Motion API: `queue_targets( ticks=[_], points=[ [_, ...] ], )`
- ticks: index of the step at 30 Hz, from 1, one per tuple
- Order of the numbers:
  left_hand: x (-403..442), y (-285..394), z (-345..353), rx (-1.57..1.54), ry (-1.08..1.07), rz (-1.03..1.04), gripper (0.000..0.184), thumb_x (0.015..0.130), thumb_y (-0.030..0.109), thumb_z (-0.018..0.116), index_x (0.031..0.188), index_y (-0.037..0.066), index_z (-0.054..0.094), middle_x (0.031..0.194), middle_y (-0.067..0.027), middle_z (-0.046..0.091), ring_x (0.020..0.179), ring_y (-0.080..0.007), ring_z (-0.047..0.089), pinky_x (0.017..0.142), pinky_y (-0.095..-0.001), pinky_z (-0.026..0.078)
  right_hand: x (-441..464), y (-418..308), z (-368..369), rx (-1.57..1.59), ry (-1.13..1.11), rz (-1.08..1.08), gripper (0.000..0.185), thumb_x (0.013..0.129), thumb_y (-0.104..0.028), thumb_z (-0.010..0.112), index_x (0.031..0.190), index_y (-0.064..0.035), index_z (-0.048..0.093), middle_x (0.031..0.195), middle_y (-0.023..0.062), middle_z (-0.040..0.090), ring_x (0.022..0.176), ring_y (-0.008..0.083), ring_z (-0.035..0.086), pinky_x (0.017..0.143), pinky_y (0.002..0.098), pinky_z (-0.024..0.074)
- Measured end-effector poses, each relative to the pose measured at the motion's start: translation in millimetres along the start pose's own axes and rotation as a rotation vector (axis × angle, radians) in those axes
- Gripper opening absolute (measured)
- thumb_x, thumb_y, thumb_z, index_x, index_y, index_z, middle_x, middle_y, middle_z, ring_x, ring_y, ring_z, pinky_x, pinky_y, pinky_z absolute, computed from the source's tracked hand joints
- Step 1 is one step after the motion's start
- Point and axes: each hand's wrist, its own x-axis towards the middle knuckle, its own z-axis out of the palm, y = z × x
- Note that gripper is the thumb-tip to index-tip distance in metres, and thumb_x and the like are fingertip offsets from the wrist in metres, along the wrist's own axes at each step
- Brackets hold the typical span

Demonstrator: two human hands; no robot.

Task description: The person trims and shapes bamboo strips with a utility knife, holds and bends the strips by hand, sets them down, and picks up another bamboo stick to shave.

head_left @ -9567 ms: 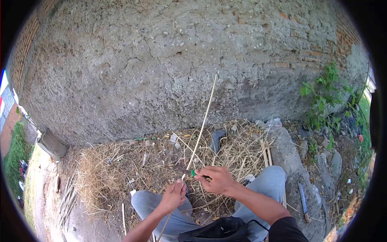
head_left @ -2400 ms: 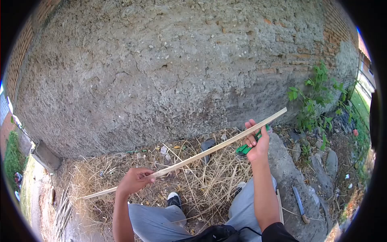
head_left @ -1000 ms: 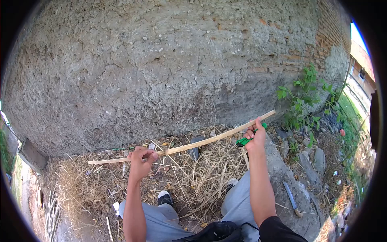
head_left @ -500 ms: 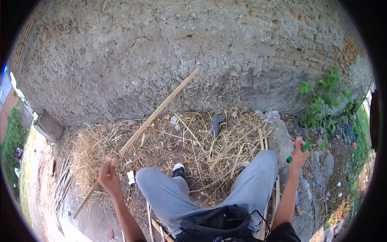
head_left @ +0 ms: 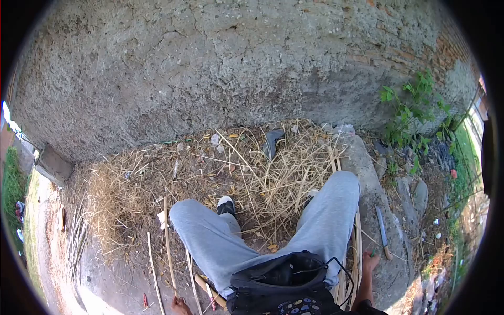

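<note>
At the bottom edge, left of my legs, my left hand (head_left: 180, 306) is closed around the lower end of a thin wooden strip (head_left: 167, 236); the frame cuts off part of this hand. The strip points away from me towards the wall. Low on the right, by my thigh, my right hand (head_left: 369, 262) is closed, with a bit of a green object (head_left: 374, 253) showing at the fingers. Most of that object is hidden. A knife (head_left: 381, 228) with a wooden handle lies on the concrete just beside this hand.
A rough wall (head_left: 220, 68) rises ahead. Dry straw and shavings (head_left: 294, 178) cover the ground before my feet. More strips (head_left: 358, 236) lie along my right thigh. A dark boot-like object (head_left: 272, 143) rests near the wall, and a green plant (head_left: 417, 110) grows at right.
My left hand has drawn back and down, and the strip it holds now lies lower beside my left leg. My right hand has dropped from beyond the knee to beside the thigh.
</note>
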Motion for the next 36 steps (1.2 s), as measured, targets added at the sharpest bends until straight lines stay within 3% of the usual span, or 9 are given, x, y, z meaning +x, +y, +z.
queue_targets(
  ticks=[1,2,4,8,19,22,27,29,36],
  points=[
    [-7.3,-1.3,5.2,0.001,-0.035,-0.045,0.014,0.086,-0.003,0.058,0.098,-0.007,0.062,0.082,-0.0055,0.049,0.07,-0.0152,0.046,0.061,-0.0294,0.039,-8.2,0.6,-1.6,-0.129,0.004,-0.082,0.019,0.078,-0.018,0.069,0.083,-0.0002,0.07,0.073,0.018,0.068,0.067,0.0342,0.067,0.063,0.0442,0.0516],
    [-14.6,-2.4,10.6,-0.003,-0.068,-0.081,0.014,0.086,-0.003,0.058,0.098,-0.007,0.062,0.082,-0.0056,0.049,0.071,-0.0152,0.046,0.061,-0.0294,0.039,-14.2,2.4,-7.6,-0.14,0.014,-0.078,0.019,0.078,-0.018,0.069,0.083,-0.0002,0.07,0.073,0.018,0.068,0.067,0.0342,0.067,0.063,0.0442,0.0516],
    [-23.8,-4.9,22.2,-0.004,-0.124,-0.125,0.014,0.086,-0.002,0.058,0.098,-0.007,0.062,0.082,-0.0056,0.05,0.071,-0.0152,0.046,0.061,-0.0294,0.039,-44.4,-30.6,-19.5,-0.483,-0.097,-0.018,0.021,0.078,-0.021,0.066,0.088,-0.0032,0.071,0.081,0.0238,0.067,0.078,0.0427,0.066,0.072,0.0505,0.0525],
    [-40.5,-3.6,41.3,-0.005,-0.218,-0.199,0.014,0.086,-0.002,0.058,0.099,-0.006,0.062,0.082,-0.0056,0.05,0.071,-0.0153,0.047,0.061,-0.0293,0.04,-60.0,-9.5,-27.2,-0.615,-0.26,-0.021,0.023,0.08,-0.025,0.062,0.09,-0.0057,0.072,0.087,0.0228,0.068,0.086,0.0423,0.066,0.077,0.0514,0.0525],
    [-67.9,11.0,75.9,0.007,-0.36,-0.292,0.015,0.087,-0.001,0.058,0.1,-0.006,0.061,0.083,-0.0058,0.051,0.071,-0.0155,0.048,0.062,-0.0291,0.04,-90.2,38.3,-41.0,-0.585,-0.23,-0.011,0.027,0.076,-0.022,0.069,0.096,-0.0035,0.068,0.09,0.0205,0.067,0.089,0.0411,0.064,0.078,0.0499,0.0506],
    [-72.1,12.6,77.5,0.005,-0.372,-0.303,0.015,0.087,0.0,0.058,0.101,-0.006,0.061,0.083,-0.0058,0.051,0.071,-0.0155,0.048,0.062,-0.0291,0.041,-91.2,51.5,-36.5,-0.62,-0.298,0.0,0.03,0.076,-0.022,0.07,0.1,-0.0046,0.067,0.1,0.0174,0.065,0.094,0.0395,0.063,0.081,0.0483,0.0503],
    [-77.9,10.3,78.7,-0.008,-0.379,-0.309,0.016,0.087,0.0,0.058,0.101,-0.006,0.061,0.083,-0.0059,0.052,0.072,-0.0156,0.048,0.062,-0.029,0.041,-96.2,35.3,-28.4,-0.568,-0.302,-0.078,0.031,0.078,-0.02,0.069,0.105,-0.0072,0.065,0.111,0.0134,0.058,0.098,0.0372,0.062,0.081,0.0491,0.0494],
    [-79.2,7.5,76.3,-0.014,-0.377,-0.3,0.016,0.087,0.0,0.058,0.101,-0.006,0.061,0.083,-0.0059,0.052,0.072,-0.0157,0.048,0.062,-0.029,0.041,-93.3,24.6,-23.7,-0.644,-0.316,-0.013,0.03,0.079,-0.019,0.068,0.107,-0.0092,0.064,0.113,0.0118,0.055,0.098,0.0361,0.062,0.08,0.0492,0.0493],
    [-85.2,5.2,80.2,-0.034,-0.374,-0.314,0.016,0.087,0.001,0.058,0.102,-0.005,0.061,0.084,-0.006,0.052,0.072,-0.0158,0.049,0.062,-0.0289,0.041,-72.5,17.0,-13.4,-0.742,-0.361,-0.127,0.026,0.081,-0.022,0.063,0.103,-0.0099,0.067,0.108,0.0155,0.063,0.095,0.0381,0.064,0.079,0.0511,0.0496]
  ],
)
